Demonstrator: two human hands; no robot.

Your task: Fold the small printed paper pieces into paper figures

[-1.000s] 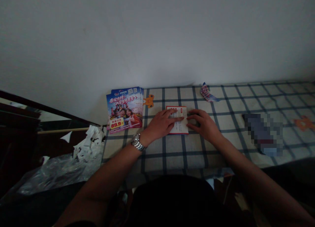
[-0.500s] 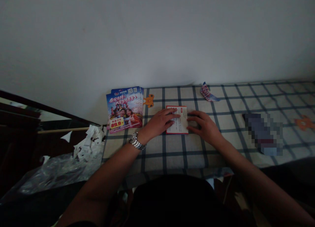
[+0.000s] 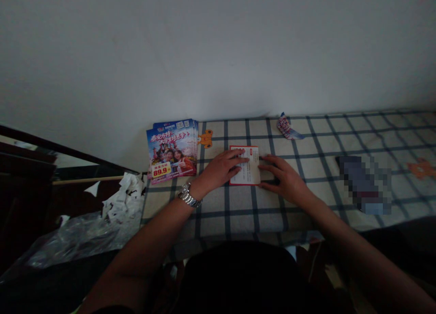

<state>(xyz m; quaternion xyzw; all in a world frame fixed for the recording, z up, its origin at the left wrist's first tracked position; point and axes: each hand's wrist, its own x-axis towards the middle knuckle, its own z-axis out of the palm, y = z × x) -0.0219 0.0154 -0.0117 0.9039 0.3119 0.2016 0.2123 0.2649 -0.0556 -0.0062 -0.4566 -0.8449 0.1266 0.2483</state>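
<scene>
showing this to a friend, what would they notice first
The bright stack of glossy leaflets with its yellow 89.9 price label stands out first, at the far edge of the checked cloth, left of centre. Next come the hands in the middle: the left hand, with a silver wristwatch, and the right hand rest on a red-edged printed sheet from either side. Crumpled white paper and clear plastic lie at the lower left.

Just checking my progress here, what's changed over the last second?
Your left hand has slid back leftward, its fingertips now resting on the left part of the red-bordered card, not across its middle. Your right hand stays at the card's right edge. The card and brochure stack stayed put.
</scene>
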